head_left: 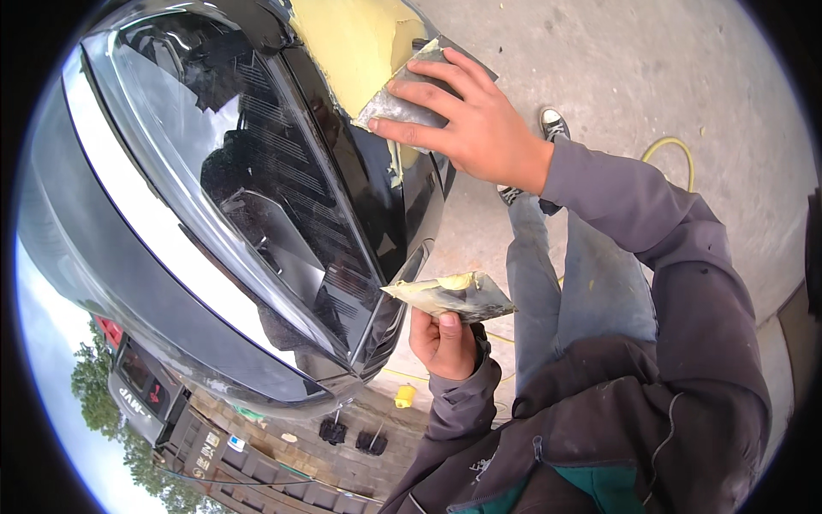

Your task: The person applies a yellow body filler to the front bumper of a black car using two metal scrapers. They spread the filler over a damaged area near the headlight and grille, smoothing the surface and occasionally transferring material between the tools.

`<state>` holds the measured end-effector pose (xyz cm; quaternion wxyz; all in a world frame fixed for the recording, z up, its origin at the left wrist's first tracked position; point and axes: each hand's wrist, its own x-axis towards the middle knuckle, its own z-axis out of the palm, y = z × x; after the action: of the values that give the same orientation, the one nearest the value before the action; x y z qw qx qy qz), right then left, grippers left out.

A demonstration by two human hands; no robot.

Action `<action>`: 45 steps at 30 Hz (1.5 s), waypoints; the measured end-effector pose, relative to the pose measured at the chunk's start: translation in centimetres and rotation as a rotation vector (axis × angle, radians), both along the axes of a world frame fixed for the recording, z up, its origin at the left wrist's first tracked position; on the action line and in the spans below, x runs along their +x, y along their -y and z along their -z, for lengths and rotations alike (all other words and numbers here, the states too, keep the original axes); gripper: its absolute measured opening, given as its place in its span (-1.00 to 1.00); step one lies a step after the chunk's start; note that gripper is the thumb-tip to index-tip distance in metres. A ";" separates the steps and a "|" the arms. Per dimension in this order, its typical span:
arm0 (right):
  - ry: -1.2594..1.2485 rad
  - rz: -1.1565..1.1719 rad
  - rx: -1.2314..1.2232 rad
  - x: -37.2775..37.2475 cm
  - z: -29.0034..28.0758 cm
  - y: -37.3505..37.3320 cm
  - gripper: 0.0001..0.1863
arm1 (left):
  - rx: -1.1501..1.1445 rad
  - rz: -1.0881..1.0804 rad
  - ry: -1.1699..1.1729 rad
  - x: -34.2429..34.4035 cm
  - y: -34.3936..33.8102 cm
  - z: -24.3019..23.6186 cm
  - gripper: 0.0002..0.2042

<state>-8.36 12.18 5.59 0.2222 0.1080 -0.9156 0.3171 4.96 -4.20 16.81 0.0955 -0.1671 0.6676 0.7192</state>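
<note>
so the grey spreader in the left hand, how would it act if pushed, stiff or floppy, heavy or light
Probably fairly stiff: the grey spreader looks nearly flat though the left hand grips only its lower edge. Likely light, as it looks thin. Its upper edge may be tacky where yellow paste is smeared.

I see a flat, square grey metal-looking spreader under the spread fingers of my right hand, slanted against a wide pale yellow putty patch on the shiny black car panel. My left hand pinches a thin grey smeared plate, tilted, yellow putty along its edge.
</note>
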 end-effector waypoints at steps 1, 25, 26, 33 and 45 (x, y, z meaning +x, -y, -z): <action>0.045 -0.029 0.010 1.0 -0.6 0.0 -0.42 | -0.001 0.007 -0.012 -0.3 -0.1 -0.1 -0.58; -0.055 -0.037 -0.346 -10.7 -1.5 -5.6 -0.57 | -0.018 -0.002 0.073 -2.2 -0.9 2.1 -0.56; -0.032 -0.016 -0.439 -11.9 -1.1 -5.5 -0.58 | -0.002 -0.012 0.094 -1.7 -0.6 2.1 -0.54; -0.137 -0.127 -0.558 -17.6 -0.2 -4.4 -0.60 | -0.017 -0.022 0.128 -1.0 -0.5 1.9 -0.53; -0.158 0.015 0.057 -3.5 1.2 -0.5 -0.46 | 0.014 -0.037 0.095 0.4 0.8 1.5 -0.53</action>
<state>-11.85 12.67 4.34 0.2931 0.1322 -0.9047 0.2796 5.31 -4.96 15.27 0.1148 -0.2126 0.6542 0.7167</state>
